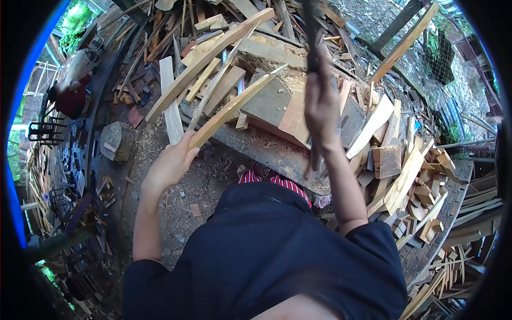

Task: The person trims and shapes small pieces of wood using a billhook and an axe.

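Observation:
My left hand (169, 166) is closed round the lower end of a curved, pale strip of wood (234, 106). The strip slants up to the right, and its thin, splintered tip lies over a wooden block (266, 98). On the right, my right hand (322, 109) grips a machete (311, 32), raised with its dark blade pointing away from me. Motion blurs the blade, and the fingers partly hide the handle. A gap separates the machete from the strip.
Wood offcuts (392, 160) are heaped at the right, with more scraps behind the block. A longer curved plank (213, 56) leans at the left of the block. A round stump (117, 141) stands on the ground. Another person (72, 98) is at the far left.

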